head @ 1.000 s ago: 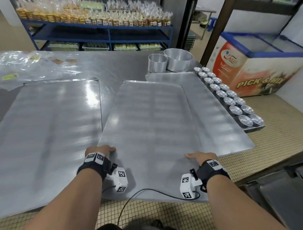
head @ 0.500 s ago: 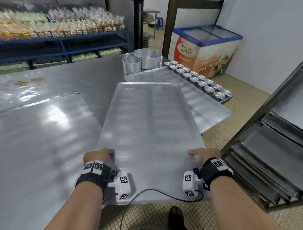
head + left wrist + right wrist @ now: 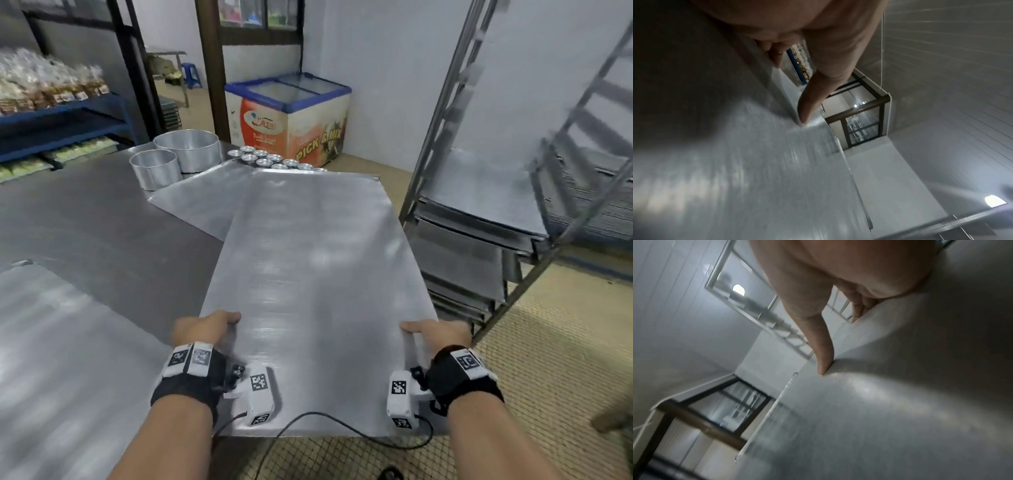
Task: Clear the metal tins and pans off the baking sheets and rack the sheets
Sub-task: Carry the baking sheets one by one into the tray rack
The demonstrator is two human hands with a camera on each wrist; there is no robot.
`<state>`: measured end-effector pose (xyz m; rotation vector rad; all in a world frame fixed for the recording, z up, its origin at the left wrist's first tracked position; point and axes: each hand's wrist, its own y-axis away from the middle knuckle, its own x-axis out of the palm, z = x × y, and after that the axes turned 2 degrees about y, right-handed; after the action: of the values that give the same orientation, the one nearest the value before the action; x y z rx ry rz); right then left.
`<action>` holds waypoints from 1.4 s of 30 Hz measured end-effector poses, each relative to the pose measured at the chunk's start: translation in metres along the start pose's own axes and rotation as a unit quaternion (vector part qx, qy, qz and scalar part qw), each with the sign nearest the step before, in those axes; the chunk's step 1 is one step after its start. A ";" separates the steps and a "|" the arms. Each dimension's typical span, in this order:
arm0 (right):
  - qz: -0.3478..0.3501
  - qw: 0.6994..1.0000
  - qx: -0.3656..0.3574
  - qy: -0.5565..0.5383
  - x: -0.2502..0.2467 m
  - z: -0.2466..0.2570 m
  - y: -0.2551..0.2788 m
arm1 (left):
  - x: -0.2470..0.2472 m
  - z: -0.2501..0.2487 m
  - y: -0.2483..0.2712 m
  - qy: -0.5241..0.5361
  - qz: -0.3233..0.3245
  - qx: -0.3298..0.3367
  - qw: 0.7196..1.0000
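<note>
I carry a large bare baking sheet level in front of me, its far end over the table's right edge. My left hand grips its left long edge, thumb on top and fingers underneath; my right hand grips the right long edge the same way. In the left wrist view my thumb presses on the baking sheet. The right wrist view shows my thumb on the baking sheet. Another sheet lies on the table behind, with two round pans and several small tins.
A metal rack with sheets on its lower runners stands at the right, close to the carried sheet's right edge. A third sheet lies on the table at my left. A chest freezer stands behind, blue shelves at far left.
The sheet has come off the table and swung right toward the rack. My view has turned right with it, so the rack now fills the right side. Both hands keep their hold.
</note>
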<state>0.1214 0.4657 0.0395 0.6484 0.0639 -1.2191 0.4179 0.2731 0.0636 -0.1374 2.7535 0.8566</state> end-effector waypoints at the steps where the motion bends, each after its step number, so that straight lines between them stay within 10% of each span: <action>1: -0.014 1.000 0.000 -0.011 -0.013 -0.003 -0.001 | 0.010 -0.003 0.006 0.003 0.017 0.009 1.000; 19: -0.186 0.963 0.061 -0.185 -0.207 -0.069 -0.104 | 0.227 -0.032 0.104 -0.083 0.195 0.068 0.975; 42: -0.194 0.962 0.151 -0.119 -0.240 0.043 -0.225 | 0.411 -0.082 0.104 -0.205 0.199 0.146 0.947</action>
<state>-0.1777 0.6061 0.0700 0.7721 -0.2100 -1.6986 -0.0125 0.3061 0.0757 0.6027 2.4950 0.4755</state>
